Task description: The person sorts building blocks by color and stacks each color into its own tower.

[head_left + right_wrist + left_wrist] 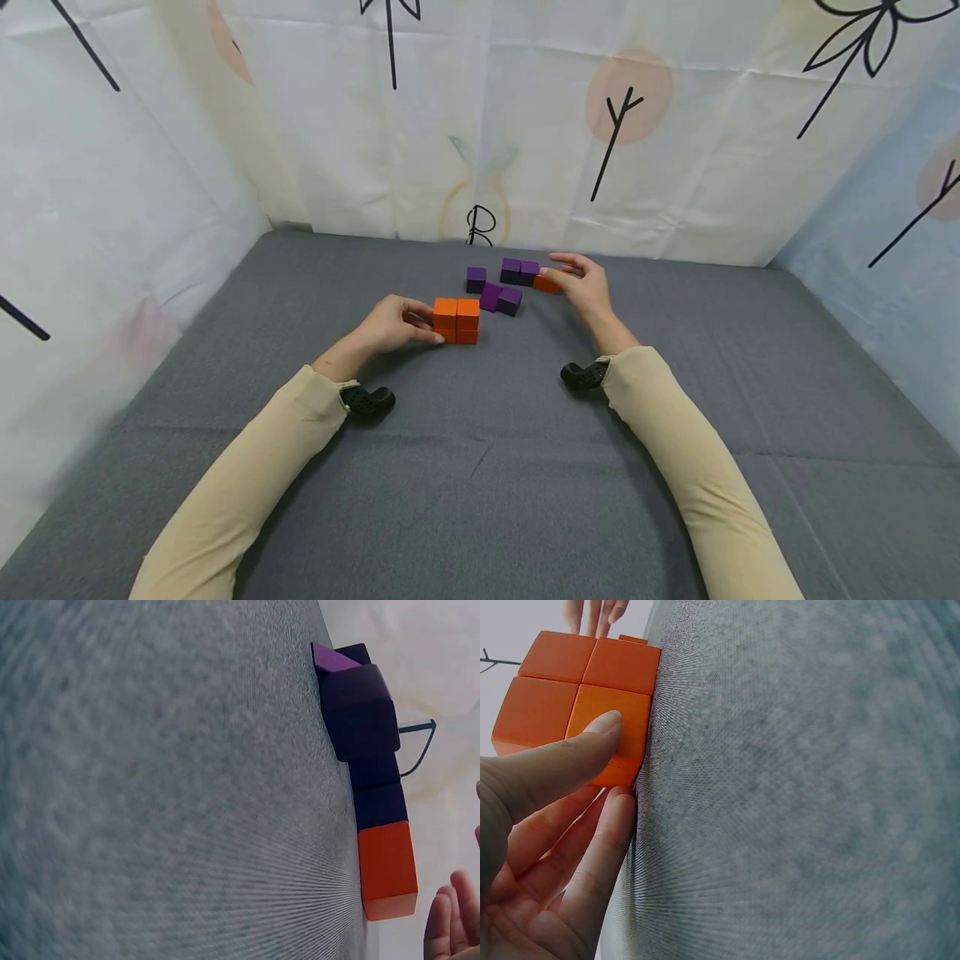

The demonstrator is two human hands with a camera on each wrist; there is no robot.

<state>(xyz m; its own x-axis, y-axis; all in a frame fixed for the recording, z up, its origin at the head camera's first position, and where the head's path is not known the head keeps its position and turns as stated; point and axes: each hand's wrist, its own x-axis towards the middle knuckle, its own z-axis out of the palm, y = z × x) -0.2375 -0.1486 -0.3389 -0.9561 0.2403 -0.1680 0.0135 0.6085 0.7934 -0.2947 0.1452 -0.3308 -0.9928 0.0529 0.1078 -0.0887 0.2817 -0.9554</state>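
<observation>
In the head view, orange cubes (pixel 456 315) stand as a two-by-two stack on the grey cloth. My left hand (pixel 397 323) is at the stack's left side. The left wrist view shows the left thumb (pixel 604 731) on the front of a lower cube (pixel 630 712), fingers around its side, pinching it. My right hand (pixel 587 290) hovers by a single orange cube (pixel 546 285) at the end of a purple pair (pixel 520 271). In the right wrist view, its fingers (pixel 459 907) are extended and apart from that orange cube (pixel 386 862).
Between the stack and the back row lie more purple cubes (pixel 510 301), two touching and one turned askew. Another purple cube (pixel 476 279) sits to their left. A patterned white curtain (pixel 540 167) hangs behind the grey-covered table (pixel 480 500). Both wrists carry black devices (pixel 367 402).
</observation>
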